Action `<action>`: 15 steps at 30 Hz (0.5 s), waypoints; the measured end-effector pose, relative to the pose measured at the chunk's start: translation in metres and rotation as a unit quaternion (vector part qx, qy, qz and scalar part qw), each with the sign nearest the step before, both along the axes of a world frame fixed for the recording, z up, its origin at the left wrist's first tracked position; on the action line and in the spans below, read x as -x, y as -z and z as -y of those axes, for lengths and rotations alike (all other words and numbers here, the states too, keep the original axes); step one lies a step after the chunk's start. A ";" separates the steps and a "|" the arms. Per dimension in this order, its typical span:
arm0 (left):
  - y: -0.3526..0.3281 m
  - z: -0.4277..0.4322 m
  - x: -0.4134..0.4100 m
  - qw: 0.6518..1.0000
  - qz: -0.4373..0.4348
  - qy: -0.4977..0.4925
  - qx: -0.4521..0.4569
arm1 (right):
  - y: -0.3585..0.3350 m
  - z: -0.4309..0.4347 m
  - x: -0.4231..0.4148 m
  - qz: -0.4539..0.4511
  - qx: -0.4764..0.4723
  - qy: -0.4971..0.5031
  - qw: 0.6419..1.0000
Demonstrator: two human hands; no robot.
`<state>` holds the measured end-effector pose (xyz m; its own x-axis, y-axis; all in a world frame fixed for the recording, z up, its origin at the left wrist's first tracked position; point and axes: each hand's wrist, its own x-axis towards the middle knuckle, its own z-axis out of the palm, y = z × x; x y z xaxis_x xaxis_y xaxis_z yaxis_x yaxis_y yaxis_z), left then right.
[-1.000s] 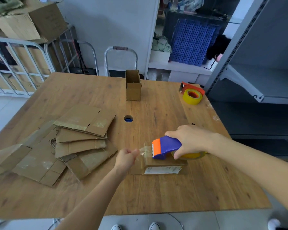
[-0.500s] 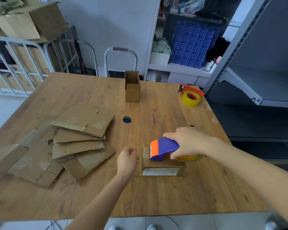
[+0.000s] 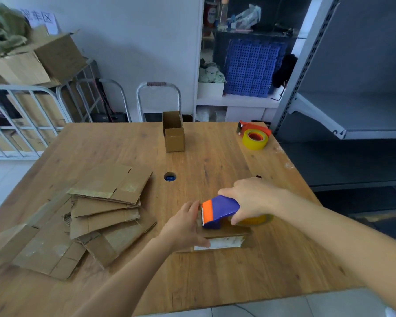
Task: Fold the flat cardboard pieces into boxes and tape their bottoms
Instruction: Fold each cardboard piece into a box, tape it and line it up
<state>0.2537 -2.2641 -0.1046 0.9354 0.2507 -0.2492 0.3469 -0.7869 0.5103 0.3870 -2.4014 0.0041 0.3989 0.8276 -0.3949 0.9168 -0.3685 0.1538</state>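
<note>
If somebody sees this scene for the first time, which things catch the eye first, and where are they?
The blue and orange tape dispenser, gripped by the right hand, sits on a small box near the front right of the table; the left hand rests against the box's left end. Left of them lies a spread pile of flat cardboard pieces. A bright yellow tape roll stands out at the far right corner.
</note>
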 end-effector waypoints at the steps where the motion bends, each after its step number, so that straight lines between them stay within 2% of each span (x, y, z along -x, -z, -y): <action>1: 0.000 -0.003 -0.001 1.000 0.001 0.009 -0.018 | -0.001 0.003 -0.001 -0.005 -0.006 -0.001 1.000; 6: -0.007 -0.026 -0.004 0.993 -0.002 0.085 -0.087 | -0.010 0.021 -0.006 -0.083 -0.063 0.030 0.994; 8: -0.012 -0.035 -0.007 0.989 -0.016 0.104 -0.104 | -0.014 0.030 -0.012 -0.084 -0.075 0.032 0.993; 15: -0.015 -0.054 -0.005 0.984 -0.036 0.103 -0.140 | 0.002 0.077 -0.039 -0.110 -0.096 0.084 0.986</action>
